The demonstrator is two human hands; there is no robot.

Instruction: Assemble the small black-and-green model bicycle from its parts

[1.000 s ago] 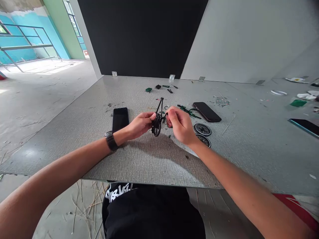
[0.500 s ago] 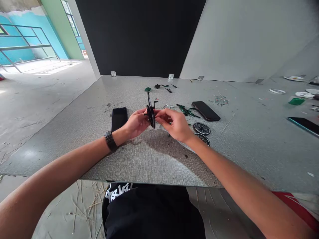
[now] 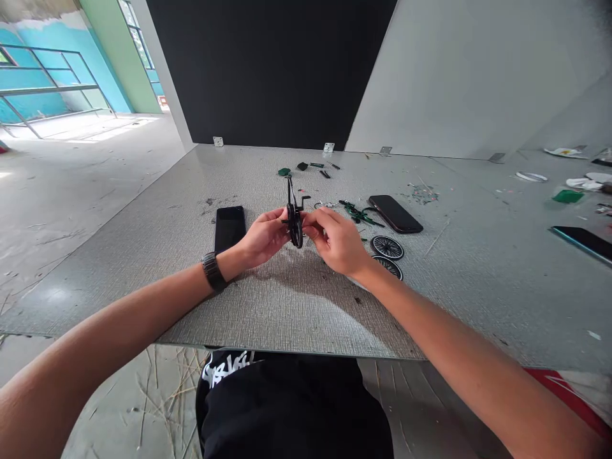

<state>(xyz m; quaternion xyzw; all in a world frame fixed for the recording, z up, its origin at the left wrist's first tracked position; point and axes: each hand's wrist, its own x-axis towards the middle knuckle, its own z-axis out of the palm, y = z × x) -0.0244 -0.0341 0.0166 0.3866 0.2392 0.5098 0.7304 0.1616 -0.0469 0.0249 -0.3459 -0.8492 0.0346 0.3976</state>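
My left hand is closed around a small black model bicycle, held above the table with its wheel towards me and a thin bar pointing up and away. Just right of the wheel, my right hand has thumb and forefinger pinched together at the model's side. Whatever sits between those fingertips is too small or hidden to name. Two loose spoked model wheels lie beside my right wrist, the nearer one partly covered. Beyond that hand is a green model bicycle frame on the table.
A dark phone lies left of my left hand, another phone right of the green frame, and a third phone far right. Small green and black parts lie at the back, below an upright black panel.
Both hands and the model bicycle have shifted slightly right, and the model has turned a little, so more of its wheel face shows. The loose parts on the table have not moved.
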